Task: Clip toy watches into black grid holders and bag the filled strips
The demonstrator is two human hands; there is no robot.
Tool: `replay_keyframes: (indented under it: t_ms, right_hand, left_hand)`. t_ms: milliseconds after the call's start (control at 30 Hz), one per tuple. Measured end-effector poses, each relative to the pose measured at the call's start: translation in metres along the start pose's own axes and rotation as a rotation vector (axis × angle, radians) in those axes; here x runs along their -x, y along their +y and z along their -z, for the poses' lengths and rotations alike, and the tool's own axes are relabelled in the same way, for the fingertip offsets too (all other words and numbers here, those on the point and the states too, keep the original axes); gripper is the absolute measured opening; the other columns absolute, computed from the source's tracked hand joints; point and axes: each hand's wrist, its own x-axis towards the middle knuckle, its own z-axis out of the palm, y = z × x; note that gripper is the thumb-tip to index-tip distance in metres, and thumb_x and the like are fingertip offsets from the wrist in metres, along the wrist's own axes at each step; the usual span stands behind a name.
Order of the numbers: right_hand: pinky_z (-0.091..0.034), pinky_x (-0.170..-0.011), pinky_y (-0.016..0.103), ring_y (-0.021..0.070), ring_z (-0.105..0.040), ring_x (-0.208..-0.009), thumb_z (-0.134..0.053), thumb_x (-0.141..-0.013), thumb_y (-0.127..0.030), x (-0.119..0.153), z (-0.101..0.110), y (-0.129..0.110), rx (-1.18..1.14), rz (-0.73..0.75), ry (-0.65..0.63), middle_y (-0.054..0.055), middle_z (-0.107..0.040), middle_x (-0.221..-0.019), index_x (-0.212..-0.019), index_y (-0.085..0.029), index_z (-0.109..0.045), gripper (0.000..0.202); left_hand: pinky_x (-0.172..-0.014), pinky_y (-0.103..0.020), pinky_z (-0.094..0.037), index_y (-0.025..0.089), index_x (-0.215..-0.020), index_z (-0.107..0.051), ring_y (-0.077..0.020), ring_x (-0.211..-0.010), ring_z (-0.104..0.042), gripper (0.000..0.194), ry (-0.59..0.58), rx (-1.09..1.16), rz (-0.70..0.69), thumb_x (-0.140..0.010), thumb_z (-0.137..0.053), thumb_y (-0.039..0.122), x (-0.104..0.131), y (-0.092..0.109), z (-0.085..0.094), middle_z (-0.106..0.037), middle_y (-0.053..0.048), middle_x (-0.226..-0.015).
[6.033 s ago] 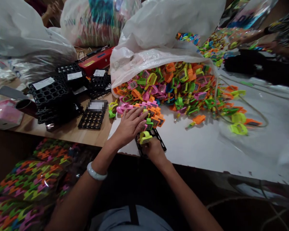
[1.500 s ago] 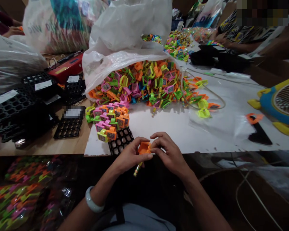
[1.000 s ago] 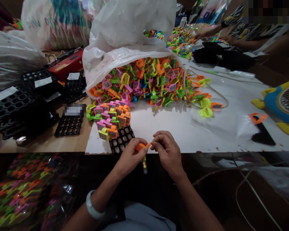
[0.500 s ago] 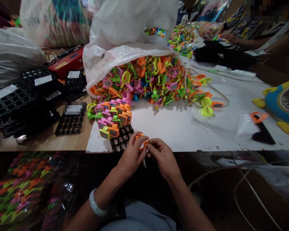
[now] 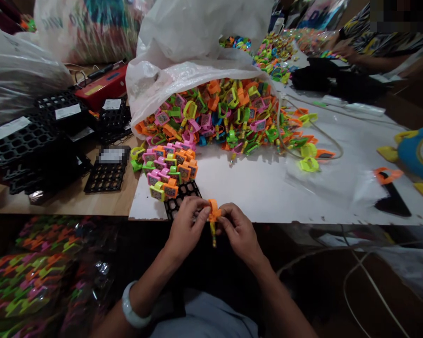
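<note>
An orange plastic piece (image 5: 214, 209) with a thin yellowish tube hanging down from it is pinched between both hands at the table's front edge. My left hand (image 5: 190, 223) grips its left side, fingers closed. On its right side, my right hand (image 5: 238, 230) holds it between thumb and fingers. Just behind my left hand lies a black grid tray (image 5: 188, 189), its front part hidden. Rows of pink, orange, green and yellow watch-like pieces (image 5: 169, 164) stand on the tray's back part.
A white plastic bag (image 5: 155, 89) spills a heap of similar pieces (image 5: 229, 112). Black trays (image 5: 21, 141) are stacked at left, near a red box (image 5: 105, 87). At right are a cable, a blue-yellow fan (image 5: 414, 152) and an orange-black item (image 5: 389, 188). Another person's arm (image 5: 370, 61) shows behind.
The orange piece has been turned, so its tube now hangs in plain view between my hands. The whole view has shifted slightly.
</note>
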Motion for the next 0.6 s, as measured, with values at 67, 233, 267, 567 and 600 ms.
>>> replay_keyframes:
  t_ms: [67, 233, 267, 567, 600]
  right_hand:
    - [-0.049, -0.059, 0.026, 0.0117, -0.056, -0.065, -0.051, -0.099, -0.031, 0.0, 0.003, -0.001, 0.079, 0.069, -0.039, 0.0, -0.054, -0.086, -0.088, -0.023, -0.054, 0.014]
    - [-0.048, -0.068, 0.029, 0.0157, -0.055, -0.076, -0.05, -0.096, -0.017, -0.003, 0.001, -0.006, 0.258, 0.319, 0.006, 0.001, -0.055, -0.082, -0.086, -0.024, -0.053, 0.013]
    - [-0.047, -0.069, 0.03, 0.0161, -0.055, -0.077, -0.051, -0.095, -0.014, -0.003, 0.0, -0.007, 0.268, 0.363, 0.041, 0.001, -0.055, -0.082, -0.086, -0.024, -0.053, 0.013]
    - [-0.047, -0.075, 0.03, 0.0162, -0.056, -0.083, -0.055, -0.095, -0.019, -0.006, -0.004, -0.015, 0.136, 0.317, 0.06, 0.001, -0.056, -0.087, -0.088, -0.024, -0.057, 0.009]
    - [-0.048, -0.075, 0.031, 0.0166, -0.055, -0.083, -0.056, -0.096, -0.023, -0.006, -0.004, -0.015, 0.093, 0.265, 0.035, 0.002, -0.055, -0.088, -0.087, -0.024, -0.057, 0.009]
  left_hand:
    - [-0.088, -0.034, -0.053, 0.019, -0.09, -0.068, -0.0198, -0.098, -0.061, 0.019, -0.013, -0.019, 0.088, -0.094, -0.058, 0.035, -0.003, 0.002, 0.002, -0.061, -0.008, -0.103]
    - [-0.088, -0.031, -0.049, 0.019, -0.083, -0.069, -0.0206, -0.104, -0.061, 0.015, -0.13, 0.109, 0.219, -0.088, -0.059, 0.029, -0.008, 0.004, -0.001, -0.066, -0.007, -0.108]
    - [-0.083, -0.029, -0.048, 0.018, -0.082, -0.068, -0.0188, -0.095, -0.062, 0.016, -0.139, 0.122, 0.247, -0.088, -0.058, 0.029, -0.009, 0.003, -0.003, -0.067, -0.005, -0.099]
    - [-0.079, -0.028, -0.043, 0.018, -0.069, -0.058, -0.0156, -0.083, -0.055, 0.023, 0.054, 0.138, 0.232, -0.087, -0.057, 0.032, -0.017, 0.008, -0.009, -0.059, -0.003, -0.087]
    - [-0.079, -0.028, -0.043, 0.018, -0.068, -0.057, -0.0156, -0.083, -0.056, 0.023, 0.076, 0.143, 0.218, -0.087, -0.057, 0.032, -0.018, 0.01, -0.009, -0.058, -0.003, -0.087]
